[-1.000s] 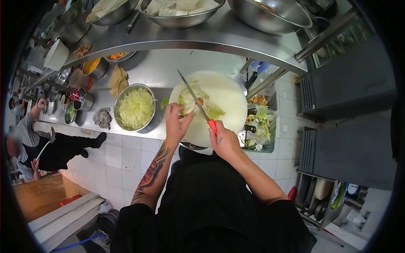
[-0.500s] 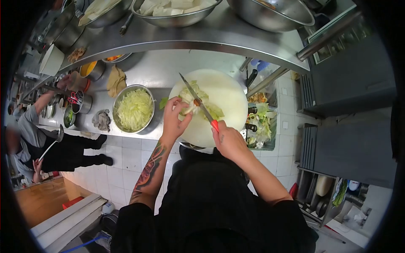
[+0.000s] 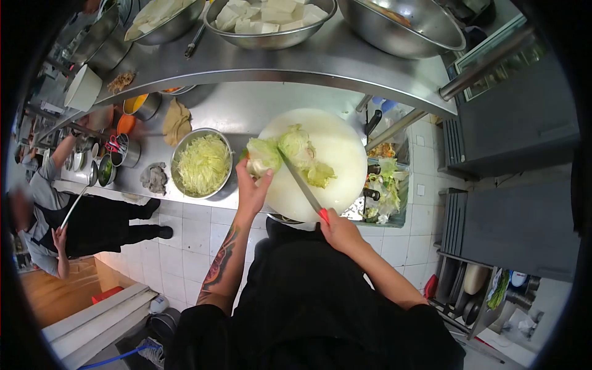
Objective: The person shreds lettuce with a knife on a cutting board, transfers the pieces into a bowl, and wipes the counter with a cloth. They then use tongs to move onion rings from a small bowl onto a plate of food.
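My left hand (image 3: 251, 188) holds a piece of cabbage (image 3: 261, 157) at the left edge of the round white cutting board (image 3: 345, 179). My right hand (image 3: 338, 229) is closed round the red handle of a knife (image 3: 303, 187). The blade points up and to the left, its tip between the held piece and the other cabbage pieces (image 3: 297, 147) on the board. To the left of the board stands a steel bowl of shredded cabbage (image 3: 202, 164).
A steel shelf (image 3: 259, 75) crosses above the counter, bearing a bowl of white blocks (image 3: 271, 21). A bin of scraps (image 3: 388, 194) is right of the board. A grey cloth (image 3: 153, 177) lies left. A co-worker (image 3: 92, 222) holds a ladle at far left.
My left hand has moved slightly left with the cabbage piece, which now shows apart from the rest. My right hand and the knife are lower, and the blade has left the small brown spot.
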